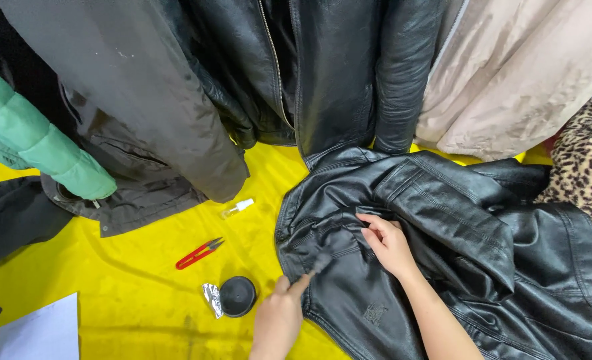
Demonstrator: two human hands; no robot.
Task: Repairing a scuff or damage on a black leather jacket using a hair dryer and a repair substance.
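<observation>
the black leather jacket [443, 253] lies spread over the yellow cloth [129, 293] in the lower right of the frame. the right hand [388, 243] pinches a fold of it near the centre. the left hand [279, 320], at the bottom centre, grips a small brush [319, 265] touching the leather. just left sit a round black tin [237, 296] and red snips [198, 253].

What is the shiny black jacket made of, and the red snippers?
The black jacket under the right hand looks like leather or faux leather: smooth, glossy, with soft creases. The red snippers seem to have a plastic handle, bright and even, with grey metal-looking blades.
</observation>
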